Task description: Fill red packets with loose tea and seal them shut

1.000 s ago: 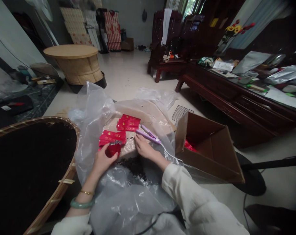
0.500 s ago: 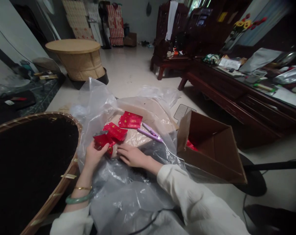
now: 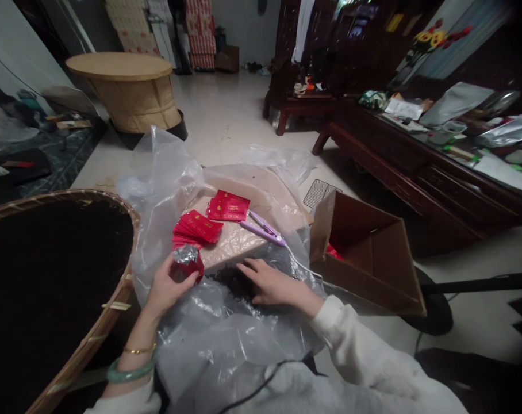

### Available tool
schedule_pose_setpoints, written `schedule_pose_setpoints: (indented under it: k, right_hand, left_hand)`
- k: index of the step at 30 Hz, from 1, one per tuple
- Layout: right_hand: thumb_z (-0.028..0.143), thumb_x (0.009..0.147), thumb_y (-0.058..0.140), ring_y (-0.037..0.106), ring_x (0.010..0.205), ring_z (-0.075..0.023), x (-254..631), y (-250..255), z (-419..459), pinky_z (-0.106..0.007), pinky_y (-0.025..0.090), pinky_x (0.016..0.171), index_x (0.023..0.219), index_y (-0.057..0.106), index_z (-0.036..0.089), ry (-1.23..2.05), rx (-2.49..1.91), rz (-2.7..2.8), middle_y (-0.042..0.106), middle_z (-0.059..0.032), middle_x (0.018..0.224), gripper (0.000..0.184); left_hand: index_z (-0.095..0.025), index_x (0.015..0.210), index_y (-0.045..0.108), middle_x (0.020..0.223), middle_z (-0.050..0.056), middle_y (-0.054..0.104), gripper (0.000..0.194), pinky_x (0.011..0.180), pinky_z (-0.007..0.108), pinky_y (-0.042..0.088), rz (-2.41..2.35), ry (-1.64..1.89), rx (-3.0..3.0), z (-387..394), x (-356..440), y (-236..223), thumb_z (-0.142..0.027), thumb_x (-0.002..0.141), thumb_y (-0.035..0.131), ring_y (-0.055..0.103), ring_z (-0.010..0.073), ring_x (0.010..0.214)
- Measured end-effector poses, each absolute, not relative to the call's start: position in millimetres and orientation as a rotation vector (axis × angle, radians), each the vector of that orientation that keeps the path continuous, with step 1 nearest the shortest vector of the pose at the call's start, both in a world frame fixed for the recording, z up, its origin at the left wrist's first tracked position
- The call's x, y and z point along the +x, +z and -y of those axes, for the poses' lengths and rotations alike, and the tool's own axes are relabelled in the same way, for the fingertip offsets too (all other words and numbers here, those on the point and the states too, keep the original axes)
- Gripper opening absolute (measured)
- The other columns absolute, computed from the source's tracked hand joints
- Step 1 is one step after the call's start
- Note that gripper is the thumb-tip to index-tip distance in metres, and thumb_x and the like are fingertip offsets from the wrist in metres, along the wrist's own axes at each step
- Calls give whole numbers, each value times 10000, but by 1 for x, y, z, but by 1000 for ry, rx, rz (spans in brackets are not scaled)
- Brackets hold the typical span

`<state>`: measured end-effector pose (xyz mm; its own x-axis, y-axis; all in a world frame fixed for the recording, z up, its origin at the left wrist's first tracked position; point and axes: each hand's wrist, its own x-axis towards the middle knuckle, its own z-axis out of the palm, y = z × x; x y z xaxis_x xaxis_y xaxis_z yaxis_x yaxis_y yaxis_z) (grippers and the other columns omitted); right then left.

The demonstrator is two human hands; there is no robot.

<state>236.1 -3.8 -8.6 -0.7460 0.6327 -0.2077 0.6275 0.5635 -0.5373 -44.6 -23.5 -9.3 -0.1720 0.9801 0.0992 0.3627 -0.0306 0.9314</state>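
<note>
My left hand [image 3: 170,287] is closed around a small red packet [image 3: 191,271], whose silvery mouth gapes upward. Fingers apart, my right hand [image 3: 272,283] hovers over or touches dark loose leaves [image 3: 233,280] lying in a clear plastic bag [image 3: 213,322]; contact is hard to judge. Just beyond my left hand lies a fanned stack of red packets [image 3: 198,227] on a plastic-covered board [image 3: 226,244]. A second pile of red packets [image 3: 229,206] rests behind it. To the right of the piles is a lilac hand sealer [image 3: 263,231] with a white cord.
On the left stands a big woven basket [image 3: 125,293] with dark contents. An open cardboard box [image 3: 373,247] with something red inside is at the right. Farther off are a round stool-like table [image 3: 123,66] and a dark wooden table [image 3: 416,161] with clutter.
The packet in my left hand has moved down toward me, away from the stack, its silvery mouth now facing up. My right hand has left the packets and shifted right over the dark leaves.
</note>
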Motion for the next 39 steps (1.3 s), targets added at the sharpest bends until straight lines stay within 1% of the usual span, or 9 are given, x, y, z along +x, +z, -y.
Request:
schedule_pose_setpoints:
  k: [3,7,10,14,17,21,26,33,39]
  right_hand:
    - [50,630,806,389,1350,-380,224,-19,10,-465,380,1099,1531,290,133,1035,-1303,2699,313,-259,1492,1042]
    - [48,727,735,578,1123,-252,200,-31,2,-381,467,1017,1464,406,133,1201,-1319,2393,489,-173,1300,812]
    - [83,759,731,597,999,-196,194,-31,-3,-348,505,946,1369,513,160,1193,-1268,2247,518,-128,1246,652]
    - [210,691,828,498,1171,-304,202,-28,2,-470,443,1013,1402,479,184,1039,-1427,2347,474,-159,1286,792]
    - [188,664,840,477,1212,-315,202,-30,8,-445,411,1059,1468,382,136,1143,-1527,2353,422,-183,1314,926]
    - [156,728,779,484,1222,-266,183,-31,9,-375,392,1092,1470,377,148,1202,-1420,2264,399,-154,1321,844]
    - [41,725,697,479,1186,-336,157,-14,0,-458,480,968,1474,412,238,1009,-1208,2694,411,-164,1295,825]
    - [100,860,559,556,1041,-302,139,-11,-7,-366,542,768,1362,536,273,714,-1174,2936,505,-143,1191,531]
    - [87,817,628,595,948,-232,152,-22,-8,-328,506,851,1136,687,203,848,-1105,2756,560,-106,1106,344]
  left_hand:
    - [-138,1031,632,938,97,725,544,778,379,593,-1592,1201,1435,25,-39,-4,-436,593,755,703,266,828]
    - [-139,1020,629,951,103,728,547,800,395,591,-1630,1208,1437,25,-39,-3,-446,583,747,705,272,845]
    - [-136,1021,627,959,106,729,534,825,399,585,-1623,1201,1451,25,-40,-4,-445,598,736,704,270,869]
    - [-138,1027,629,952,105,729,541,822,400,589,-1606,1211,1443,26,-40,-6,-454,603,742,706,269,861]
    - [-142,1059,627,973,107,723,557,830,404,589,-1577,1196,1449,27,-40,-10,-457,616,751,705,268,871]
    - [-155,1123,611,1051,116,698,548,925,427,550,-1520,1184,1532,27,-40,-11,-439,669,730,683,273,977]
    - [-174,1126,602,1113,107,641,458,967,398,518,-1510,1205,1799,26,-43,-7,-361,720,702,632,253,1072]
    - [-171,1161,584,1137,116,616,467,965,388,513,-1484,1192,1842,25,-44,-13,-340,737,682,620,252,1083]
    - [-166,1162,577,1138,110,602,489,986,412,497,-1495,1146,1790,26,-43,-15,-361,728,691,600,254,1101]
